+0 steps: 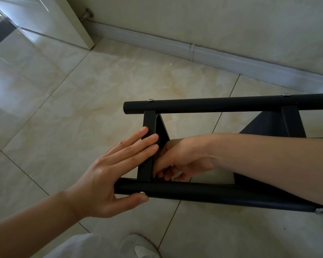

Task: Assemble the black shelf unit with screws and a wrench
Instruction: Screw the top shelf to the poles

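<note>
Trouser cloth (78, 246) in a pale tone and a white shoe (140, 246) fill the bottom edge, standing on glossy cream floor tiles (82, 101). Just beyond them the black shelf unit (222, 105) lies on its side, off the floor at this end, its near round tube (194, 192) running from centre to the right edge. Two silver screw heads show on that tube, one (142, 192) beside the thumb and one (320, 211) near the right edge.

Left hand (108, 175) lies flat, fingers straight and close together, pressing the flat black crossbar (147, 146) that joins the two tubes, while the thumb rests under the near tube.

Right hand (177, 161) reaches in from the right through the frame opening, fingers curled down behind the crossbar; whether they pinch anything I cannot tell.

Far tube carries two more screw heads (150, 100) (286, 94). A second crossbar (292, 121) and a dark panel (268, 125) sit to the right.

Open tile stretches left and beyond the frame up to the white baseboard (213, 53) and wall. A white door (54, 17) stands at the upper left with a metal stop (88, 13) beside it.
</note>
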